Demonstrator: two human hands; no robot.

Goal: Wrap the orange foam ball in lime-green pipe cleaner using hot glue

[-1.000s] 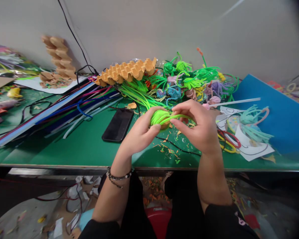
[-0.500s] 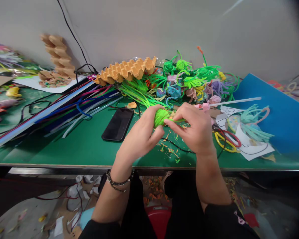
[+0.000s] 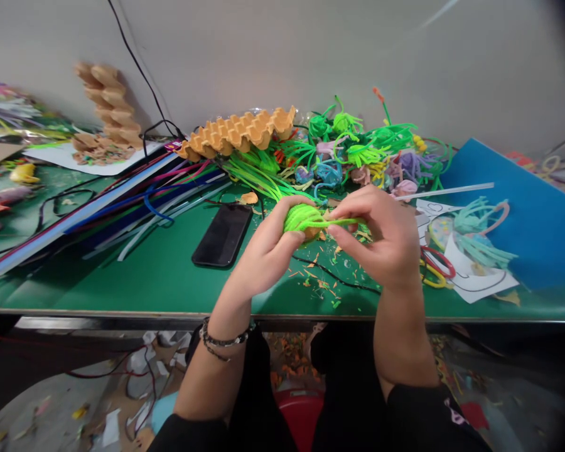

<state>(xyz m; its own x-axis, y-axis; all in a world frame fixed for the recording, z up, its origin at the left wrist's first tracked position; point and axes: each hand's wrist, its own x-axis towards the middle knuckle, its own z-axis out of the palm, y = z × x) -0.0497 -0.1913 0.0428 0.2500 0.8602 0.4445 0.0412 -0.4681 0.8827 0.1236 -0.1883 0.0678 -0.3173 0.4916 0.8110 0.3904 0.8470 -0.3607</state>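
Note:
My left hand curls around a lime-green ball of wound pipe cleaners, fingers behind it and thumb in front. From its right side run loose green strands. The thumb and fingertips of my right hand are closed on these strands, a short way off the ball. A bit of orange-brown material shows just under the ball. Scraps of orange and green lie on the table below my hands.
A black phone lies left of my hands. Behind are an egg carton and a heap of green and coloured pipe-cleaner pieces. Long pipe cleaners stretch leftward. At right are scissors, paper cutouts and a blue board.
My right hand has moved right, away from the ball, and the green strands now stretch between the hands. The ball has shifted slightly left and shows more of its side.

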